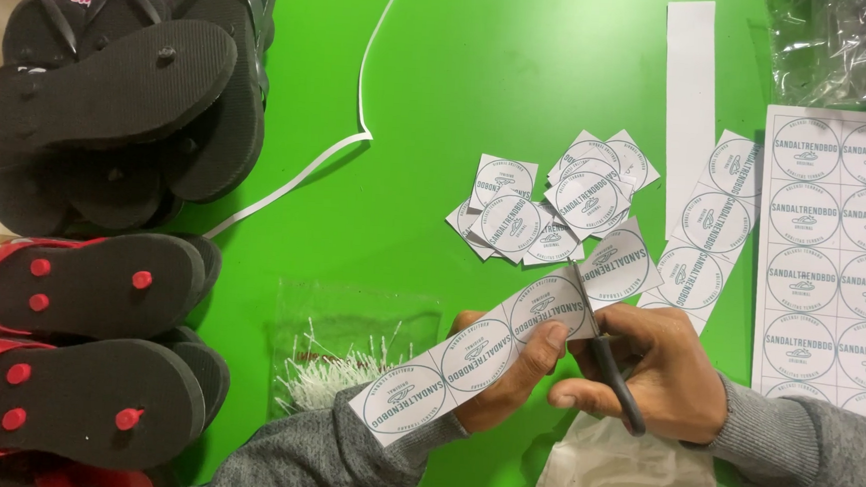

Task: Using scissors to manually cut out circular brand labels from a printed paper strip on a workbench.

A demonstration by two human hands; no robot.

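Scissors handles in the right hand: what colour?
Black scissors handles, gripped by the right hand; seen in the head view.

Bright, even overhead light; soft shadows beside the flip-flops (105, 203); glare on the plastic wrap (846, 48) far right of them; sharp focus.

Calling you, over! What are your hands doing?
Left hand holds sticker strip. Right hand grips scissors, cutting it. Cut stickers piled beyond; nothing blocking.
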